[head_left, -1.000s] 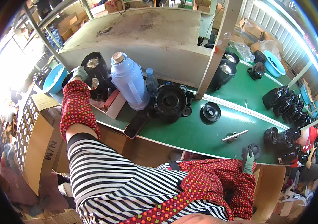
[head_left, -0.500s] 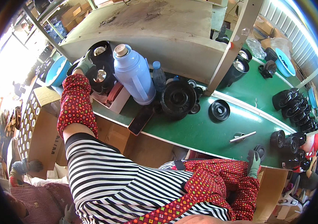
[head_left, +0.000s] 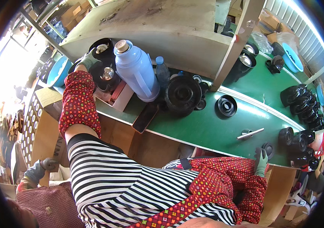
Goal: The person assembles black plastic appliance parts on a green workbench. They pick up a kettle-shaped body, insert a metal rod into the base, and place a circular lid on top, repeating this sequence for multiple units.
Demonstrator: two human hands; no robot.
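My left hand (head_left: 87, 60), in a grey-green glove, reaches to the far left among black round containers. Its fingers curl over the rim of one black container (head_left: 74, 67), partly hidden by the hand. Two more stand beside it, a nearer black container (head_left: 107, 84) and a farther black container (head_left: 110, 53), each with a shiny silvery inside. At the right, by the bench's near edge, my right hand (head_left: 261, 164), gloved too, lies with fingers stretched out against a small black round lid (head_left: 268, 150).
A blue thermos flask (head_left: 134, 72), a water bottle (head_left: 162, 72), a phone (head_left: 145, 117) and a large black round part (head_left: 183, 94) stand on the green bench (head_left: 192, 129). A black ring (head_left: 226, 106) and a metal rod (head_left: 250, 133) lie rightward. Another person's gloved hand (head_left: 49, 163) is at lower left.
The nearer black container by my left hand has shifted slightly right. My right hand stays by the small lid. At lower left, the other person's hand has moved a little right.
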